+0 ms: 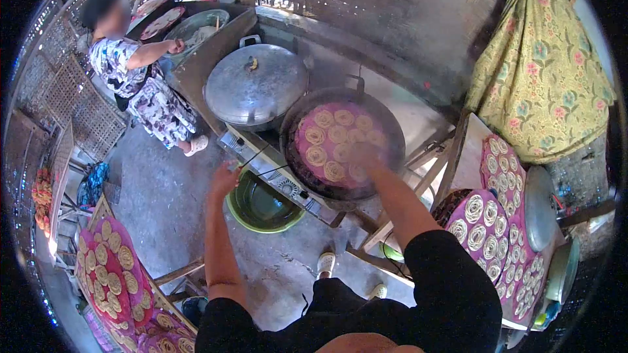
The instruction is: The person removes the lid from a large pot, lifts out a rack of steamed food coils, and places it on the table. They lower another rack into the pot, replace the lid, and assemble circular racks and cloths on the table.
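My left hand [226, 178] is closed round the end of a thin dark stick [255, 155], above the floor beside the stove. Over the right part of the large dark pan [392, 121], my right hand [364, 155] is smeared by motion and steam, so its fingers cannot be made out. In the pan lies a pink cloth [306, 132] with several pale coiled noodle rounds [316, 156] on it. A big lidded pot [256, 85] stands just left of the pan. Below my left hand sits a green basin [239, 212] with liquid in it.
At the upper left a person [140, 72] reaches into a tub [209, 19]. More rounds on pink cloths [484, 222] cover a table at the right, beside a metal lid [540, 209]. Another pink cloth [108, 268] with rounds lies at lower left. A flowered yellow cloth [543, 72] hangs upper right.
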`<state>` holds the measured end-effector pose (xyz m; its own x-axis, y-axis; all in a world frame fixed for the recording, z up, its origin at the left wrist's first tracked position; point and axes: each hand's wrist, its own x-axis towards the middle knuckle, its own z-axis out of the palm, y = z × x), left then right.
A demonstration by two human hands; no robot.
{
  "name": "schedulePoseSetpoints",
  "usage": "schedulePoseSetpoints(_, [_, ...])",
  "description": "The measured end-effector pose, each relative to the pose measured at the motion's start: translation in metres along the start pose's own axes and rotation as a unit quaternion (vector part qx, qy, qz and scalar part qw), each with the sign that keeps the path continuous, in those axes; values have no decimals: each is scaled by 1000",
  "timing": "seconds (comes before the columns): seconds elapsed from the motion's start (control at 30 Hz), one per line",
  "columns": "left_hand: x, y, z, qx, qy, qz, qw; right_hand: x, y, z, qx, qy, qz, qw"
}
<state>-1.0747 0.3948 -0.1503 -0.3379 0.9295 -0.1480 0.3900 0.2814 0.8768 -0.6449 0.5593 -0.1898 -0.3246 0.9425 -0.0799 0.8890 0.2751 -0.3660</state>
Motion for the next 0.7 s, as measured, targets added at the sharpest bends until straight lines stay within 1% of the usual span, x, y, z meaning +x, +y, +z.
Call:
schedulePoseSetpoints(0.03, [6, -10, 4, 178, -61, 14, 982, 8, 18, 0, 174, 12, 40, 984])
schedulePoseSetpoints(0.07, [7, -15, 6, 349, -125, 26, 928, 13, 33, 1, 342, 22, 83, 936])
schedulePoseSetpoints(0.1, [8, -11, 8, 347, -126, 21, 929, 17, 39, -2, 498, 35, 125, 857])
schedulePoseSetpoints(0.13, [12, 0, 15, 248, -132, 108, 954, -1, 21, -47, 596, 17, 149, 789])
schedulePoseSetpoints(0.17, [16, 21, 24, 95, -130, 111, 981, -22, -3, -101, 685, 0, 170, 709])
schedulePoseSetpoints(0.2, [20, 43, 33, -59, -132, 116, 983, -11, 23, -107, 682, 2, 168, 711])
schedulePoseSetpoints(0.23, [20, 76, 41, -260, -125, 33, 957, 3, 70, -110, 708, -62, 200, 675])
schedulePoseSetpoints(0.27, [23, 105, 46, -291, -153, -29, 944, 8, 98, -115, 728, -125, 231, 633])
schedulePoseSetpoints(0.3, [27, 129, 52, -320, -182, -89, 926, -5, 91, -129, 728, -121, 228, 635])
schedulePoseSetpoints(0.33, [31, 146, 62, -320, -184, -83, 926, -25, 77, -145, 731, -29, 324, 600])
schedulePoseSetpoints(0.4, [43, 173, 85, -427, -275, -72, 858, -51, 74, -155, 726, 72, 404, 552])
schedulePoseSetpoints(0.43, [59, 171, 100, -408, -182, -3, 895, -54, 82, -150, 711, 93, 313, 623])
schedulePoseSetpoints(0.47, [59, 184, 101, -407, -186, 5, 895, -54, 93, -145, 685, 112, 220, 685])
schedulePoseSetpoints(0.5, [57, 196, 101, -382, -167, 15, 909, -52, 100, -146, 690, 91, 230, 680])
schedulePoseSetpoints(0.53, [51, 204, 101, -358, -144, 21, 922, -54, 110, -149, 691, 91, 226, 681])
schedulePoseSetpoints(0.57, [44, 213, 98, -369, -126, 27, 920, -55, 113, -155, 602, 104, 109, 785])
schedulePoseSetpoints(0.6, [35, 224, 92, -369, -120, 30, 921, -56, 112, -163, 550, 102, 46, 828])
schedulePoseSetpoints(0.63, [27, 237, 83, -360, -99, 54, 926, -58, 111, -170, 496, 108, -17, 861])
schedulePoseSetpoints(0.67, [19, 250, 73, -350, -77, 76, 931, -59, 103, -192, 609, 102, 33, 786])
schedulePoseSetpoints(0.7, [12, 265, 61, -348, -68, 76, 932, -65, 90, -217, 708, 91, 84, 695])
